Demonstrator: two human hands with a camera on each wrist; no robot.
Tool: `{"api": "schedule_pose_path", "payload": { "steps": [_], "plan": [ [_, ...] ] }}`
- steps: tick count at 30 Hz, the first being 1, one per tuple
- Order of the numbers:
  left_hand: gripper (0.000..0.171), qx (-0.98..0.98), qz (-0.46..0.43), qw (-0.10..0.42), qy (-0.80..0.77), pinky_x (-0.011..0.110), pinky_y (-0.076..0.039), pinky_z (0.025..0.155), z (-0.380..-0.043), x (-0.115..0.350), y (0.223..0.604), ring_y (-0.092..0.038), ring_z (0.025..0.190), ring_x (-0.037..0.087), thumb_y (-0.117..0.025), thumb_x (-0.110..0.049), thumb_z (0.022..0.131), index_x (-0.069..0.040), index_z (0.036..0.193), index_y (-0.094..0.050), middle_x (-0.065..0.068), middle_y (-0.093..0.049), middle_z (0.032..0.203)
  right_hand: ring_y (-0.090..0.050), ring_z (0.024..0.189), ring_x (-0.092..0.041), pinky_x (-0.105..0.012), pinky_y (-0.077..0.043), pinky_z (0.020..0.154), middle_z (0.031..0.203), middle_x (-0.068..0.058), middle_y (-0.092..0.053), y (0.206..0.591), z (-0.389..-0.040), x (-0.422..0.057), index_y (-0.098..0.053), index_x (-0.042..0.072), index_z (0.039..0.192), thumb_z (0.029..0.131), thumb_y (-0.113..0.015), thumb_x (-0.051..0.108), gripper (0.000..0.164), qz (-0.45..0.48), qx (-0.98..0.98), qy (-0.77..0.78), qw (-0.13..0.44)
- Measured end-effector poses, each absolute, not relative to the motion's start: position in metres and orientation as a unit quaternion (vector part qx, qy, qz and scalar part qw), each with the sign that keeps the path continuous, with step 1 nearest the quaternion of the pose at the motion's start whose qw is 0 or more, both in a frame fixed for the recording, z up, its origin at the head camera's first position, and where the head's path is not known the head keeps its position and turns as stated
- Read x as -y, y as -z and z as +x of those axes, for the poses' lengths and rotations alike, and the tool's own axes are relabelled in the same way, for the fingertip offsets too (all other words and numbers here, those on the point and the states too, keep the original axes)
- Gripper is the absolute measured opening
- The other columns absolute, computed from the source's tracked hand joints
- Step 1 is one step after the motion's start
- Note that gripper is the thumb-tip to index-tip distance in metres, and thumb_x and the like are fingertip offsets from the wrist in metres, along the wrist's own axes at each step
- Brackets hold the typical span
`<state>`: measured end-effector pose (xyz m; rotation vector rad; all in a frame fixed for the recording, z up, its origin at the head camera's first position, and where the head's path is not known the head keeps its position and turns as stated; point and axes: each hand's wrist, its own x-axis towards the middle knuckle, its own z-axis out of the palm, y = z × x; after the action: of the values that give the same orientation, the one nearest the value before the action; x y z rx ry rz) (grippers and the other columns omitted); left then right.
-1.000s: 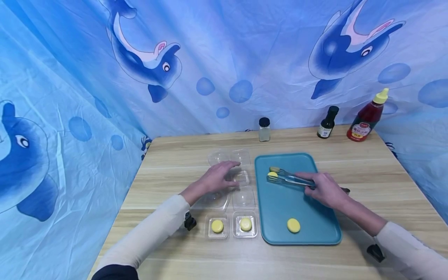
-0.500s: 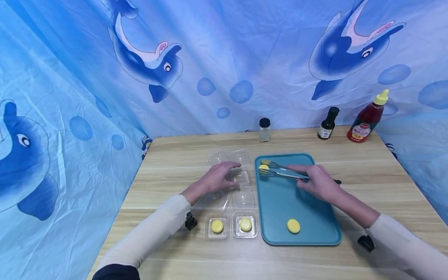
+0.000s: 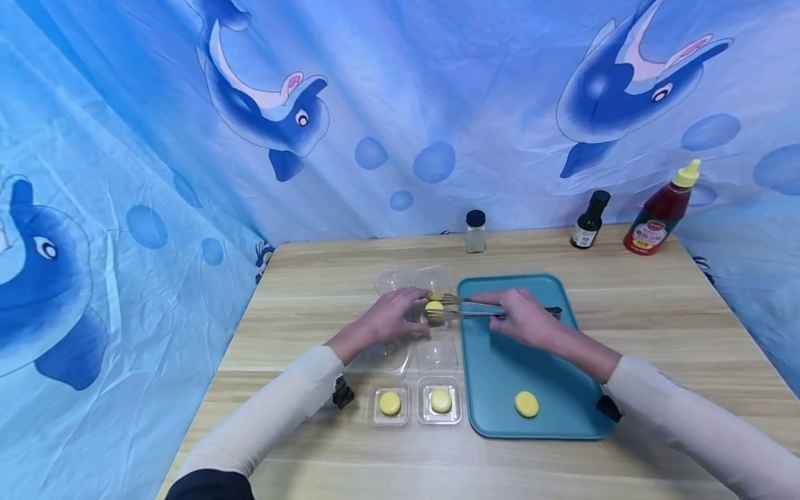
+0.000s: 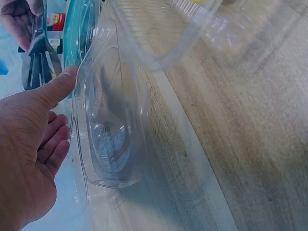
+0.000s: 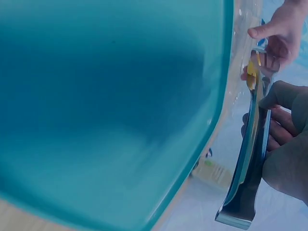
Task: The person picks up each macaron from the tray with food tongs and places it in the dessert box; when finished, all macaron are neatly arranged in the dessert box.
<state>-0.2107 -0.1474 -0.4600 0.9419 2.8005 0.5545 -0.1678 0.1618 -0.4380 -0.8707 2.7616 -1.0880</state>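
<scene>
My right hand (image 3: 521, 316) grips metal food tongs (image 5: 250, 144) with fork-like ends. A small round yellow cake (image 3: 434, 307) sits between their tips, over a clear plastic box (image 3: 442, 325). My left hand (image 3: 392, 314) holds that box, thumb on the near side and fingers on the far side. In the left wrist view, the thumb (image 4: 62, 85) is at a clear plastic edge, and a domed lid (image 4: 110, 120) stands in front. Another yellow cake (image 3: 526, 404) lies on the blue-green tray (image 3: 519, 375).
Nearer the front are two clear boxes, each with a yellow cake (image 3: 390, 403). Clear lids (image 3: 436, 353) lie around my left hand. A black-capped jar (image 3: 476, 232), a dark bottle (image 3: 589, 221) and a red sauce bottle (image 3: 662, 212) stand along the table's back.
My right hand has moved left with the tongs, carrying the yellow cake from the tray's upper left to over the box at my left hand. The left hand has stayed in place.
</scene>
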Motion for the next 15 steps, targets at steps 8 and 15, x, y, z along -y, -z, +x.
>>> {"api": "schedule_pose_path", "payload": {
  "steps": [8, 15],
  "plan": [
    [0.090, -0.930, 0.313, 0.068, -0.180, 0.052, -0.037, 0.124, -0.211, 0.146, 0.460, -0.050, 0.145, 0.032, -0.090, -0.042, 0.084, -0.009, 0.157, -0.049, 0.011, -0.055, 0.157, -0.060, 0.062, -0.011, -0.024, -0.047, 0.048, 0.132, -0.020, -0.072, 0.436, -0.171, -0.153, -0.068, 0.001, 0.139, 0.087, -0.071, -0.013, 0.054, -0.295, -0.894, 0.337, 0.032],
    [0.090, -0.930, 0.317, 0.065, -0.173, 0.052, -0.038, 0.123, -0.211, 0.146, 0.459, -0.052, 0.143, 0.031, -0.090, -0.042, 0.084, -0.009, 0.156, -0.050, 0.010, -0.056, 0.155, -0.062, 0.073, -0.012, -0.025, -0.049, 0.056, 0.130, -0.019, -0.073, 0.432, -0.172, -0.147, -0.070, -0.001, 0.136, 0.086, -0.073, -0.013, 0.052, -0.307, -0.897, 0.317, 0.026]
  ]
}}
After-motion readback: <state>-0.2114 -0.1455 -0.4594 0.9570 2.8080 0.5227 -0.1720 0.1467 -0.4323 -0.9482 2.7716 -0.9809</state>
